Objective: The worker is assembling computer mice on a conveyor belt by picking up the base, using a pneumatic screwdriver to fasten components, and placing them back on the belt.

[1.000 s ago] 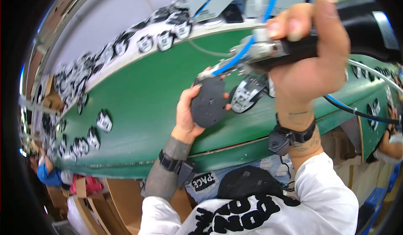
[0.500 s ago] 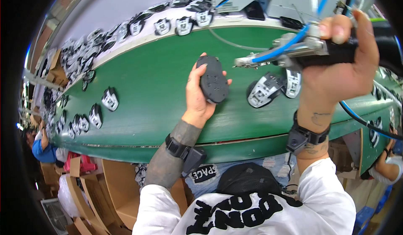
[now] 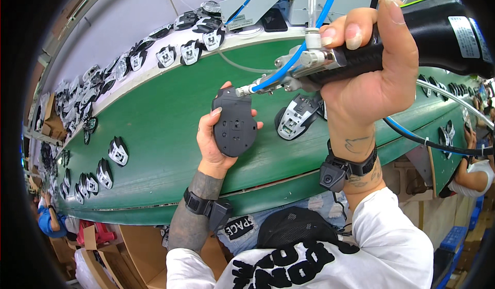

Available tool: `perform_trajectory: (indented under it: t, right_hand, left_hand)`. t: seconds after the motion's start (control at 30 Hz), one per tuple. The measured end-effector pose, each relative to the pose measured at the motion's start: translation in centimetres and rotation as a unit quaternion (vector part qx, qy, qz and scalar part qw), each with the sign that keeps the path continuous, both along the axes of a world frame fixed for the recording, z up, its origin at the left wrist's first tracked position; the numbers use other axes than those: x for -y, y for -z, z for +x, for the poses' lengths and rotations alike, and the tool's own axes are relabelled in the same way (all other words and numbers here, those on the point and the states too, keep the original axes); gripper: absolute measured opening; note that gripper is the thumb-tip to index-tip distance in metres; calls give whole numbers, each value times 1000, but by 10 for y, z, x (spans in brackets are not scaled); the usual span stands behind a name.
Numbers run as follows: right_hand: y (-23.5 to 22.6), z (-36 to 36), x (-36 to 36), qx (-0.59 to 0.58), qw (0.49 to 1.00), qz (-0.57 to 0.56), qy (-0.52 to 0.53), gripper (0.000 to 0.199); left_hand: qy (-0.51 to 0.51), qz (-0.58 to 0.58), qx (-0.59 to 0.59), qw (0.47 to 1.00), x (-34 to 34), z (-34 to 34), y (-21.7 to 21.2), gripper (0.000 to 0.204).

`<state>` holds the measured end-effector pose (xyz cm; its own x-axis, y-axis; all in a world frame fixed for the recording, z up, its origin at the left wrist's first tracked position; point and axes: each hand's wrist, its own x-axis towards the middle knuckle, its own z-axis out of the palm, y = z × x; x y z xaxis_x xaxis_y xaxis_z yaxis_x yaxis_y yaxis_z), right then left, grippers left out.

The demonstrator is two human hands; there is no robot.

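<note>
In my left hand [image 3: 208, 147] lies a black computer mouse [image 3: 236, 126], its flat underside with small holes turned up. My fingers wrap round its sides, the thumb on the left edge. My right hand [image 3: 368, 80] grips a black power screwdriver [image 3: 425, 33] with a metal head and blue and clear hoses. The screwdriver's tip [image 3: 243, 91] is at the far end of the mouse; whether it touches I cannot tell. Just right of the mouse, a white-and-black mouse shell [image 3: 296, 118] rests on the green belt [image 3: 170, 129], with another partly hidden behind my right wrist.
Several mouse shells [image 3: 118, 151] sit on the belt at left, and more [image 3: 191, 52] line the white ledge behind. A dark phone [image 3: 274, 19] lies at the back. Hoses hang over the right side. Cardboard boxes [image 3: 136, 245] stand below. Other people [image 3: 51, 222] are at both ends.
The screwdriver's tip has come from right of the mouse to its far end. The mouse has turned so its underside faces up more fully. The whole view has shifted.
</note>
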<state>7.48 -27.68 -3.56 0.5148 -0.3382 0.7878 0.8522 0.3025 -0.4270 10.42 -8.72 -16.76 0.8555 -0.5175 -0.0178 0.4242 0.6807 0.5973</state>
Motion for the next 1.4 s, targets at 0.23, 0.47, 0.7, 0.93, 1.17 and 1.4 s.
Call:
perform_trajectory:
  t: [0.23,0.47,0.7,0.93,1.17,1.4]
  right_hand:
    - [-1,-1,-4,-14,999,10,-33,31]
    - [-18,-12,9,-67,997,8,-41,25]
    - [-10,-16,-27,-55,989,-23,-139,32]
    - [-13,-19,-37,-57,983,-6,-177,34]
    - [-9,-17,-10,-84,977,-145,-133,33]
    - [-10,-18,-43,-75,979,25,-189,29]
  left_hand:
    - [42,-57,4,997,-5,4,-1,62]
    - [-78,2,-42,996,-8,19,6,48]
    - [-97,-39,-44,994,-11,19,4,48]
    - [-100,-37,-26,994,-8,14,-3,52]
    - [-98,-52,-22,994,-9,16,-3,52]
    - [-101,-74,-32,992,-8,8,-8,49]
